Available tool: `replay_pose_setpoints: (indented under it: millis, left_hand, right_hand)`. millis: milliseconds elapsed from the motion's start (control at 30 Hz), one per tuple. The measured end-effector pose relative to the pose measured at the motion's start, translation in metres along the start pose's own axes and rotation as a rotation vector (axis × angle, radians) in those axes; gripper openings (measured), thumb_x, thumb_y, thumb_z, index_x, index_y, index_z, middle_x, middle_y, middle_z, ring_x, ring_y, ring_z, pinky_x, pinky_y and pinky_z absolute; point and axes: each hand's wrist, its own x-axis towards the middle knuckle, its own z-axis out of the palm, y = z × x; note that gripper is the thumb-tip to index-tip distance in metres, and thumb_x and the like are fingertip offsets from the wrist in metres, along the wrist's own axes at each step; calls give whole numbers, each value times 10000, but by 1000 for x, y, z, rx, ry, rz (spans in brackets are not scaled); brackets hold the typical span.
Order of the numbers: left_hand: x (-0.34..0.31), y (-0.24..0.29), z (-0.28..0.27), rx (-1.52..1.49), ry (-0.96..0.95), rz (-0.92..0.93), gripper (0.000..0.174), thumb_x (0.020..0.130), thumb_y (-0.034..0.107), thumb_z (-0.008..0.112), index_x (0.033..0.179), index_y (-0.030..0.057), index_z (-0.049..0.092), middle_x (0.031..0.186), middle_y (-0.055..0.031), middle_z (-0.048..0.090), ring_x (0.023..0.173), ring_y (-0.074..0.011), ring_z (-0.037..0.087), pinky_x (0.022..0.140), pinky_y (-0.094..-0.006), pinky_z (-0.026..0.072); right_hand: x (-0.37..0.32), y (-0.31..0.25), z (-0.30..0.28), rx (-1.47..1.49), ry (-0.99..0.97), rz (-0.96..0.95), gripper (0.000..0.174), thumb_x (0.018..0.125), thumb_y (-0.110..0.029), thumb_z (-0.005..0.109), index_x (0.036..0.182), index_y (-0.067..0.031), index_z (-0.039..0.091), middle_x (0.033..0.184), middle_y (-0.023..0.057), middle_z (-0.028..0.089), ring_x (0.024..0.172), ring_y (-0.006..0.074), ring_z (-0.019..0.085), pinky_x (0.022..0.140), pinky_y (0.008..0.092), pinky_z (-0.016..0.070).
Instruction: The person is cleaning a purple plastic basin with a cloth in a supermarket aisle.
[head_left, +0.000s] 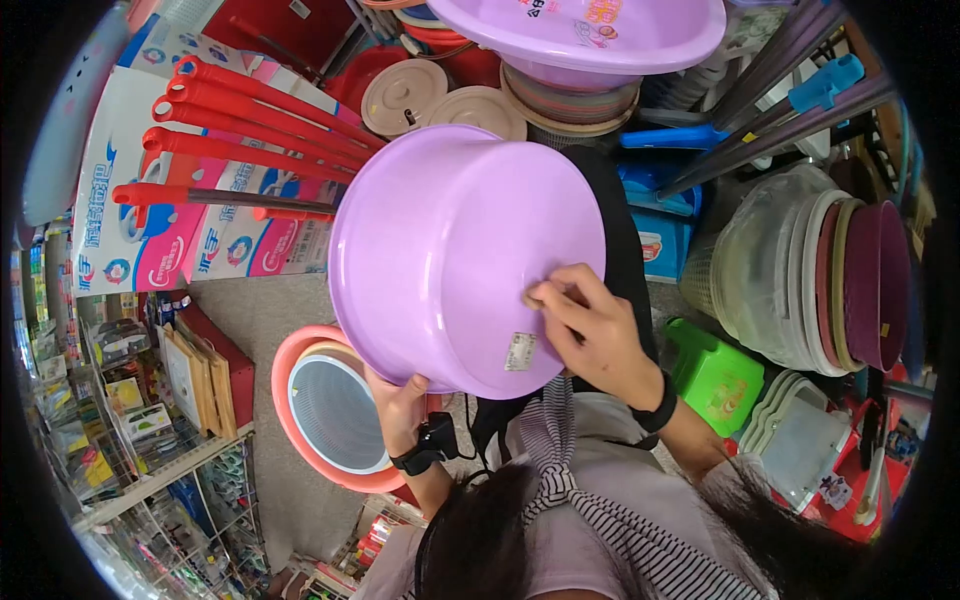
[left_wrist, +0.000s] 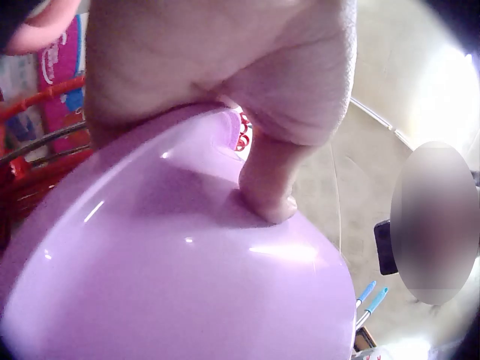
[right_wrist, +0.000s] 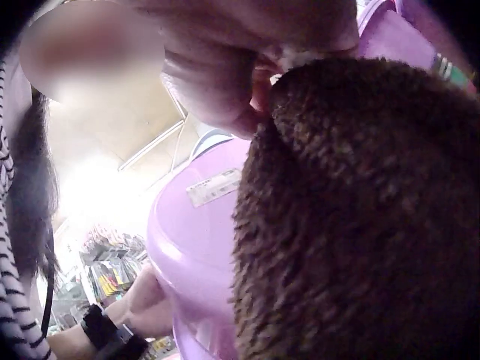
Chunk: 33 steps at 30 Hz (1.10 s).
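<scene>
A purple plastic basin point(head_left: 450, 260) is held up on its side, its base facing the person, with a small price sticker point(head_left: 520, 352) on that base. My left hand point(head_left: 400, 410) grips the basin's rim at its lower left. The left wrist view shows the thumb point(left_wrist: 270, 187) pressing the basin's outer wall while the other fingers are hidden behind it. My right hand point(head_left: 595, 330) is at the base, pinching a fuzzy brown cloth point(right_wrist: 360, 217) between thumb and fingers. Only a small brown edge of the cloth shows in the head view.
Red-handled poles point(head_left: 260, 130) jut in from the left before printed cartons point(head_left: 130, 240). A pink basin point(head_left: 290, 440) with a pale basket stands on the floor. Blue dustpans point(head_left: 660, 195), stacked tubs point(head_left: 800, 270) and a green stool point(head_left: 710, 380) are on the right.
</scene>
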Motion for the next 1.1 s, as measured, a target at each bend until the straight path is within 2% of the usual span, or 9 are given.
replay_pose_setpoints:
  millis: [200, 333, 467, 533, 633, 700, 933, 1033, 1100]
  left_hand:
    - [1, -10, -5, 8, -23, 16, 956, 619, 253, 908, 1320, -57, 338, 1209, -149, 546, 1097, -246, 561, 955, -371, 453]
    - [2, -3, -4, -9, -20, -15, 939, 625, 244, 905, 1316, -64, 349, 1202, -142, 551, 1092, -242, 562, 959, -366, 446]
    - [1, -7, -11, 52, -28, -24, 996, 619, 262, 898, 1363, -49, 313, 1282, -143, 501, 1177, -265, 498, 1030, -382, 369]
    - [2, -5, -6, 30, -24, -35, 1004, 614, 266, 900, 1364, -50, 311, 1292, -144, 494, 1183, -266, 493, 1036, -381, 361]
    - [2, 1, -5, 24, -9, -122, 1015, 608, 272, 904, 1366, -48, 310, 1304, -141, 484, 1196, -264, 481, 1048, -374, 340]
    - [2, -7, -7, 11, -20, 30, 947, 633, 247, 900, 1331, -63, 340, 1225, -140, 537, 1109, -249, 550, 976, -370, 437]
    - [4, -2, -5, -11, 8, 6, 953, 633, 239, 899, 1336, -63, 332, 1227, -147, 536, 1114, -253, 549, 979, -375, 437]
    - [3, -6, -11, 42, -31, -8, 1002, 623, 270, 898, 1367, -50, 307, 1291, -133, 497, 1176, -260, 498, 1029, -375, 369]
    - [2, -8, -6, 0, -31, 23, 941, 626, 241, 904, 1326, -53, 347, 1202, -144, 552, 1090, -256, 566, 962, -375, 451]
  right_hand:
    - [-1, 17, -3, -94, 95, 31, 267, 780, 12, 634, 1033, -75, 633, 929, 75, 528, 660, 221, 633, 556, 325, 516]
    - [0, 5, 3, -37, 57, 9, 256, 779, 9, 635, 1025, -62, 634, 942, 76, 541, 699, 226, 655, 575, 327, 531]
    - [1, 8, -4, -112, 31, 121, 256, 773, 9, 640, 1019, -63, 638, 934, 69, 537, 684, 221, 650, 568, 333, 522]
    - [4, 8, 2, -63, 93, 66, 251, 775, 8, 637, 1016, -62, 637, 926, 66, 529, 674, 218, 643, 563, 335, 517]
    - [-1, 2, -3, -74, 25, 38, 251, 785, 4, 633, 1027, -63, 639, 937, 75, 536, 680, 223, 644, 569, 328, 522]
    - [-6, 6, -6, -125, 2, 36, 255, 793, -1, 637, 1040, -65, 642, 936, 80, 542, 682, 225, 644, 566, 321, 522]
    - [-4, 1, -1, -93, 27, 99, 225, 798, -14, 654, 1015, -72, 663, 931, 72, 545, 687, 218, 652, 581, 319, 526]
    - [-8, 11, -9, -74, 0, 116, 207, 816, -29, 644, 1017, -78, 661, 947, 74, 557, 685, 231, 654, 589, 328, 528]
    - [-5, 17, -9, -94, -17, 140, 201, 824, -29, 636, 1018, -75, 658, 958, 78, 561, 691, 240, 657, 590, 334, 527]
